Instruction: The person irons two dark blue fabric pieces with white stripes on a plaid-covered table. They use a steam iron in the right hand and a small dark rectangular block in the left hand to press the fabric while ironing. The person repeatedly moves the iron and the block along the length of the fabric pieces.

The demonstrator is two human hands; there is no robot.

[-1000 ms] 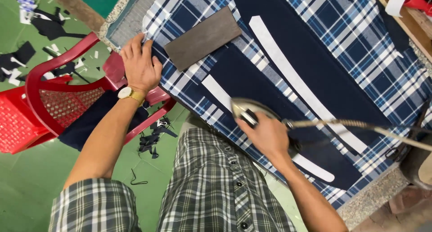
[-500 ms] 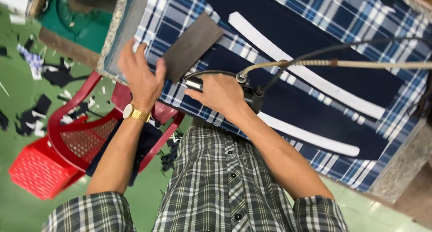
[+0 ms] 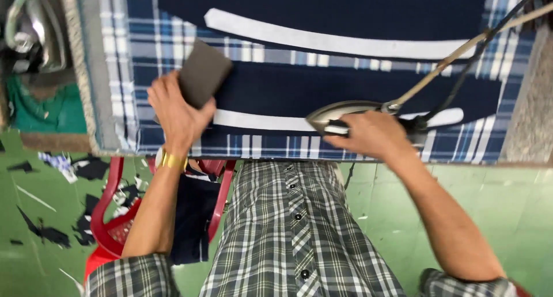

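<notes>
The iron (image 3: 345, 115) now sits on the near white strip (image 3: 259, 121) of the navy cloth piece (image 3: 345, 90), pointing toward the grey block (image 3: 203, 72); half a second ago it was up beside that block, so the pressing appears to have shifted along the strip. The right hand (image 3: 374, 134) is closed around the iron's handle. The left hand (image 3: 178, 115), fingers curled, grips the grey block's near edge, left of the iron. Beyond the iron lies a second white strip (image 3: 345, 42); all rests on the checked bench (image 3: 124, 72).
</notes>
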